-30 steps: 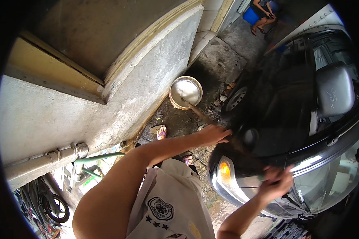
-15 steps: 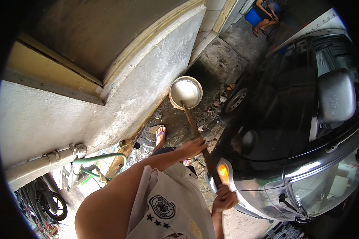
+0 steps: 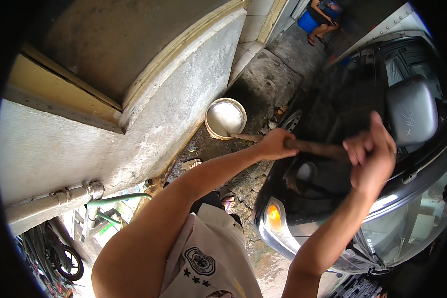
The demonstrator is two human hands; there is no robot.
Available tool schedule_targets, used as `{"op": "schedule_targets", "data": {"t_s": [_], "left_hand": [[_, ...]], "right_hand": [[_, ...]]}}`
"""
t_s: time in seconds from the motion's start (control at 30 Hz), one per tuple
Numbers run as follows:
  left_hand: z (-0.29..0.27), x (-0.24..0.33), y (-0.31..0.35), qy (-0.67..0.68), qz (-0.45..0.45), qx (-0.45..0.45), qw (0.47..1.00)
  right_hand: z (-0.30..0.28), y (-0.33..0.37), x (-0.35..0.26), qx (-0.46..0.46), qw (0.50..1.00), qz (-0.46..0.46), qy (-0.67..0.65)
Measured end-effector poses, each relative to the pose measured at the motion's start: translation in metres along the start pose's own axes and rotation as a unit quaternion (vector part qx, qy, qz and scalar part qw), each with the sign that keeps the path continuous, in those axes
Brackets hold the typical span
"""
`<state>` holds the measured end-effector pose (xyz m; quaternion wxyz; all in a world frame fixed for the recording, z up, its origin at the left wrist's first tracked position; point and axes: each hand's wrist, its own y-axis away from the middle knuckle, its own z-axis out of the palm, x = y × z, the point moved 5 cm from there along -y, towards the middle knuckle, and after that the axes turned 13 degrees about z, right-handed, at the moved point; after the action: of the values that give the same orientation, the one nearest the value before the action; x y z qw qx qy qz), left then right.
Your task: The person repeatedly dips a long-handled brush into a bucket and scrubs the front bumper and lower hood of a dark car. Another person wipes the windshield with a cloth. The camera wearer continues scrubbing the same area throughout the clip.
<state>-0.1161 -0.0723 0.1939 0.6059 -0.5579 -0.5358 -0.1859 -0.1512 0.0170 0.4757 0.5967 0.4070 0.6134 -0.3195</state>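
Observation:
A long wooden stick (image 3: 315, 148) slants from a round, pale bucket (image 3: 214, 135) up toward the right, over the dark vehicle's front. Its lower end dips into whitish liquid (image 3: 226, 117) in the bucket. My left hand (image 3: 278, 144) is closed around the stick partway along. At the stick's upper end is my right hand (image 3: 371, 156), blurred by motion, one finger pointing up and the others partly bent. Whether it grips the stick cannot be made out.
A pale wall (image 3: 184, 84) runs along the left, close to the bucket. On the right stands a black vehicle (image 3: 333, 198) with a grey side mirror (image 3: 412, 111). A seated person (image 3: 324, 22) is at the far end. A motorcycle (image 3: 59, 253) and green tube (image 3: 119, 198) are lower left.
The stick has swung from steep to nearly level, its upper end moving up and right. My right hand rose from low beside the headlight; my left hand moved up and right, still on the stick.

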Motion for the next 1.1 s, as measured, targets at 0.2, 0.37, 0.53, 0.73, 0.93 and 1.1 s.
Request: {"op": "schedule_targets", "data": {"t_s": [0.2,0.37,0.53,0.73,0.93,1.1], "left_hand": [[0.008,-0.09,0.087,-0.057,-0.081,0.003,0.995],[0.095,-0.071,0.21,-0.07,0.004,-0.23,0.971],[0.107,-0.052,0.179,-0.058,-0.047,-0.277,0.958],[0.029,0.003,0.007,-0.005,-0.009,0.119,0.993],[-0.048,-0.074,0.017,-0.023,-0.102,0.18,0.978],[0.02,-0.073,0.133,-0.013,0.032,0.007,0.999]], "right_hand": [[-0.001,0.031,0.14,-0.017,0.997,0.003,-0.082],[-0.072,0.212,0.227,0.059,0.99,-0.086,-0.092],[-0.092,0.204,0.205,0.117,0.987,-0.054,-0.099],[-0.044,0.023,0.015,0.006,0.997,-0.036,-0.067],[0.105,-0.037,0.047,-0.122,0.99,-0.033,0.057],[0.01,0.109,0.155,-0.124,0.974,-0.184,0.033]]}}
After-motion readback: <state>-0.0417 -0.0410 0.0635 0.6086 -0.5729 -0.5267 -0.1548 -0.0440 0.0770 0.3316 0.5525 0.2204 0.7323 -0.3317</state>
